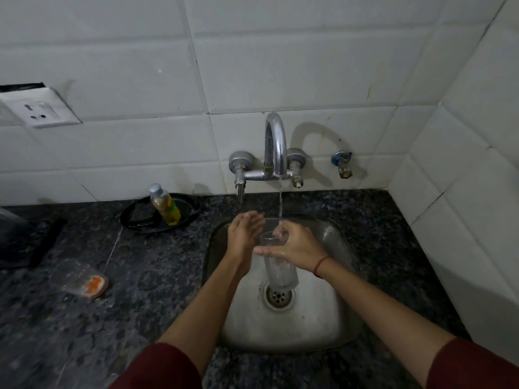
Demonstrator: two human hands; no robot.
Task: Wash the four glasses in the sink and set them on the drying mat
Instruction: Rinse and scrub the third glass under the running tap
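Note:
A tall clear glass (280, 272) stands upright over the drain of the steel sink (323, 318), its rim under the running water (280, 197). My right hand (297, 248) grips it near the rim, with the thumb across the outside and the fingertips at the mouth. To the left of the glass, my left hand (244, 233) has its fingers nearly straight beside the upper wall. A second clear glass (70, 272) lies on the counter at the left, beside a small orange and white pad (95, 284).
The chrome wall tap (276, 141) arches over the back of the sink. A bottle of yellow-green liquid (165, 204) lies in a black tray (186, 204) to its left. A dark bag (16, 240) occupies the far left of the granite counter (157, 276). Tiled wall (463, 220) closes the right side.

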